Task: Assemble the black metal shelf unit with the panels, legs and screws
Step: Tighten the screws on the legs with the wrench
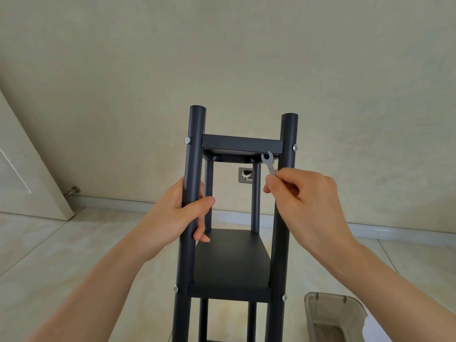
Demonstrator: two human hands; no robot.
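Fingers (197, 206) of my left hand (172, 213) are wrapping the shelf's (232, 262) near left leg (191, 193) while my right hand (303, 201) is pinching a thin wrench (269, 164) under the top panel (241, 145); standing before me, the frame is looking rigid, light, top-heavy, best steadied by its legs.

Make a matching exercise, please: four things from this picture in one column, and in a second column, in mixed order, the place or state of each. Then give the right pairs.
Things:
1. small wrench
2. near left leg
3. grey plastic bin
4. lower panel

Places or states:
A. on the floor at the lower right
B. pinched in the right hand, its open end just under the upper panel
C. fixed level between the four legs, nothing on it
D. gripped by the left hand

Pairs: 1-B, 2-D, 3-A, 4-C
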